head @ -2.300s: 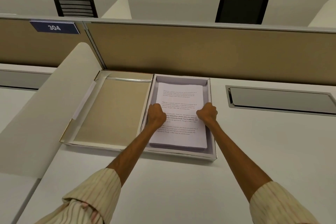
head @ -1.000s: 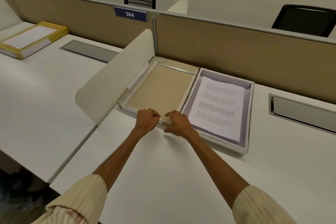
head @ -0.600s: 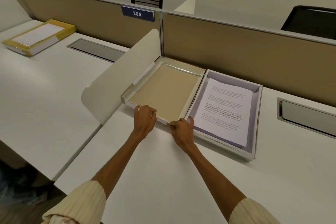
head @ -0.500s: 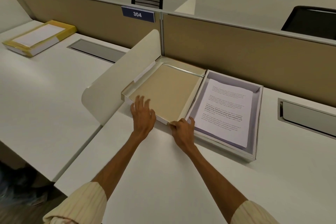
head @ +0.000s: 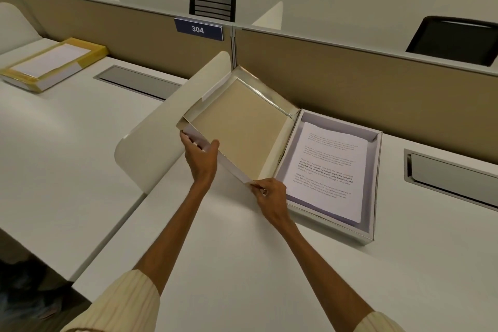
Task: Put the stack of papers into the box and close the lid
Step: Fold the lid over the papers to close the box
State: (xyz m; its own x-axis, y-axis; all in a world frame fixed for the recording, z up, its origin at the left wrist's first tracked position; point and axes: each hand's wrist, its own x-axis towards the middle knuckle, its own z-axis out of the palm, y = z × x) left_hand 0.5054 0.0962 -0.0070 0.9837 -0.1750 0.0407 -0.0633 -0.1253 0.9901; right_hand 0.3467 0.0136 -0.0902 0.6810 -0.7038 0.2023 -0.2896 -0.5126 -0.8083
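A shallow white box (head: 373, 186) lies open on the desk, and the stack of printed papers (head: 327, 170) rests flat inside it. Its hinged lid (head: 239, 127), tan on the inside, is tilted up off the desk on the box's left side. My left hand (head: 200, 155) grips the lid's near edge toward its left corner. My right hand (head: 268, 194) pinches the same edge at the corner next to the box.
A curved white divider (head: 161, 137) stands just left of the lid. A tan partition (head: 350, 83) with a "304" sign (head: 198, 29) runs behind the box. Another yellow-edged box (head: 51, 63) lies on the neighbouring desk. A cable tray (head: 452, 178) sits right of the box.
My hands left the papers and moved to the lid's near edge. Both took hold of it, and the lid has lifted off the desk and tilted up.
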